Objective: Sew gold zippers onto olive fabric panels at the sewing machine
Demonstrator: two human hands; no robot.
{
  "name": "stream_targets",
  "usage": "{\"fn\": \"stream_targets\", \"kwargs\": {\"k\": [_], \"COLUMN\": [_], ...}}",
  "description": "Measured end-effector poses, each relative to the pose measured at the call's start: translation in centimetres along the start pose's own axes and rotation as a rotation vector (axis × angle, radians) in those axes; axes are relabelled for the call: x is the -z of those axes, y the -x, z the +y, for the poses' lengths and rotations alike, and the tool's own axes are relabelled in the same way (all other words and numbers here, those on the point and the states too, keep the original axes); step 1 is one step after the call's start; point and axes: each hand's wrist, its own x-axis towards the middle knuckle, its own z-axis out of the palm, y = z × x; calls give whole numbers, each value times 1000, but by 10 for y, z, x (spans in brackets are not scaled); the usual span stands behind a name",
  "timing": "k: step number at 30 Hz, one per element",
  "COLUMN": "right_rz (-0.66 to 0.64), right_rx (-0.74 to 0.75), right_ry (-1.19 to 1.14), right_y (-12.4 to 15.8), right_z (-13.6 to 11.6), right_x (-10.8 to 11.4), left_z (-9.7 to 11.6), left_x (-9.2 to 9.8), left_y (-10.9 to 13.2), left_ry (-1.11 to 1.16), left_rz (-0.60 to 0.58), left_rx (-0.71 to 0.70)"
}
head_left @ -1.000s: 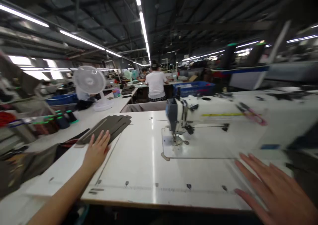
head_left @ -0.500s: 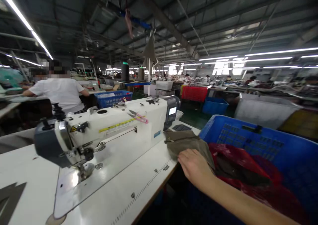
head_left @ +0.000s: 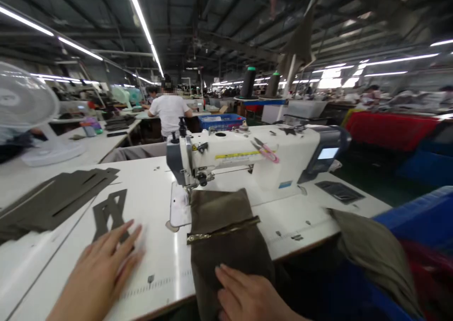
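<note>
The right hand (head_left: 247, 297) is pressing the fabric (head_left: 230, 259) with open fingers (head_left: 226, 276), while the left hand (head_left: 99, 274) is lying open on the surface (head_left: 159, 283) beside the strips (head_left: 109, 212).

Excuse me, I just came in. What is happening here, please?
A person at an industrial sewing machine presses an olive-brown fabric piece with a metal zipper onto the white table with the right hand. The left hand lies flat beside cut fabric strips. Another person works farther back.
</note>
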Motion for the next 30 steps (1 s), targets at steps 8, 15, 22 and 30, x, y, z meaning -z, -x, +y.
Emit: {"fn": "stream_targets", "kwargs": {"k": [8,15,22,30], "right_rz": [-259,-452,-465,-229], "right_rx": [-204,-448,-367,-80], "right_ry": [-180,-150,-232,-133], "right_y": [-15,-6,-8,-27], "right_z": [32,71,91,104], "right_x": [24,0,-19,-11], "left_z": [85,92,97,120], "left_x": [-10,-28,-37,-20], "left_y": [-37,-70,-89,-97], "left_ry": [399,479,305,466], "left_rz": [-153,-265,-421,-417], "left_rx": [-246,-197,-300,-195]}}
